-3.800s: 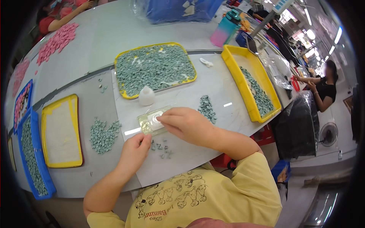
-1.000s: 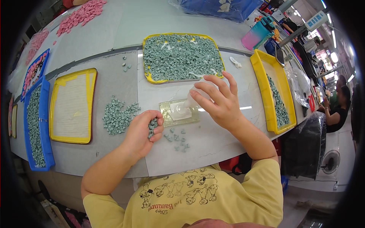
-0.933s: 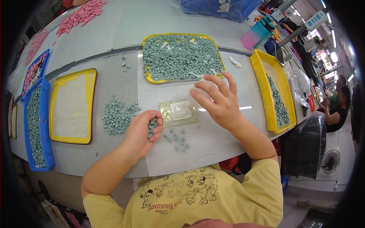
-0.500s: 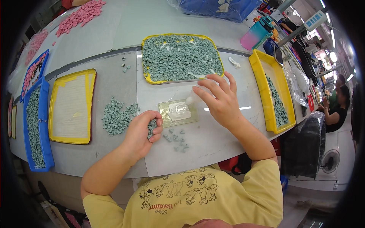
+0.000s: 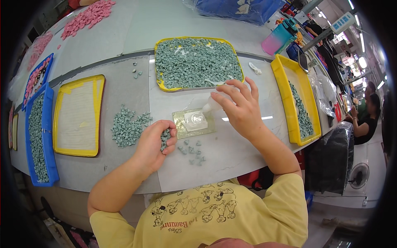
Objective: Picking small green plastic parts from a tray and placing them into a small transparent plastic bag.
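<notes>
Several small grey-green pieces (image 5: 165,138) are cupped in my left hand (image 5: 155,142), its fingers curled round them. My right hand (image 5: 240,105) grips a whitish, translucent squeeze bottle (image 5: 212,104), tilted with its nozzle down to the left. That tip meets a whitish wet-looking patch (image 5: 195,120) on a flat greenish plate (image 5: 208,129) between my hands. Much of the bottle is hidden by the fingers. Loose grey-green pieces (image 5: 192,153) lie just right of my left hand, and a larger heap (image 5: 127,128) lies to its left.
Beyond the plate, a yellow-rimmed tray (image 5: 159,86) is covered with grey-green pieces. A yellow bin (image 5: 292,134) stands right, a blue bin (image 5: 52,165) far left beside a yellow-edged tray (image 5: 99,120). Pink pieces (image 5: 89,18) and a bottle (image 5: 275,38) are farther back.
My right hand has shifted very slightly to the right, still gripping the squeeze bottle. My left hand stays in place round the pieces.
</notes>
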Demonstrator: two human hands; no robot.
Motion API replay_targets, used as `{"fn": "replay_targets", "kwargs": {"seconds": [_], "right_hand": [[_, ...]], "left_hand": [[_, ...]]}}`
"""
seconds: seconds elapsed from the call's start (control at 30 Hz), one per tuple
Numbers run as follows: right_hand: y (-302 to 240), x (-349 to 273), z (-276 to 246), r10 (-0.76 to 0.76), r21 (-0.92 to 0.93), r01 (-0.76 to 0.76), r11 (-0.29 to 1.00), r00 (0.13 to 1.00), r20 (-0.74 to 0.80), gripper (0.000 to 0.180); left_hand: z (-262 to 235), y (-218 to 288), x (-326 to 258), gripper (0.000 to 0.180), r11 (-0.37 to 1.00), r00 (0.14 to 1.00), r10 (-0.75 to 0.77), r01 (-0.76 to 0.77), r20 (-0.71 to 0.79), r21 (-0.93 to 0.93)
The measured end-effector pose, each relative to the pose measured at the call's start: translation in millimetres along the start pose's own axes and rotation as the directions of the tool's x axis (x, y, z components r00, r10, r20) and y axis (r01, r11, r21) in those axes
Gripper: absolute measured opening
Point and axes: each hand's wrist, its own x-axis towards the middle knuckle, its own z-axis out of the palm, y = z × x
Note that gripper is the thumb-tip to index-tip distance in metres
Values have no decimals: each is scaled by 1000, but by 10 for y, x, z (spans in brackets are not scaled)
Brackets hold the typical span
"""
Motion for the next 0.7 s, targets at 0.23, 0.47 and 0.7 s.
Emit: {"fn": "replay_targets", "kwargs": {"seconds": [0.23,0.47,0.7], "right_hand": [[-19,88,-68,173,338,-171,926,985,26,41],[-126,363,33,327,745,-579,331,811,485,37],[-218,467,195,248,702,-636,320,771,586,39]], "left_hand": [[106,-6,-124,15,997,995,83,-83,-58,0],[231,-49,-322,12,998,998,57,-58,31,29],[246,-127,-358,16,994,996,44,-51,75,94]]}}
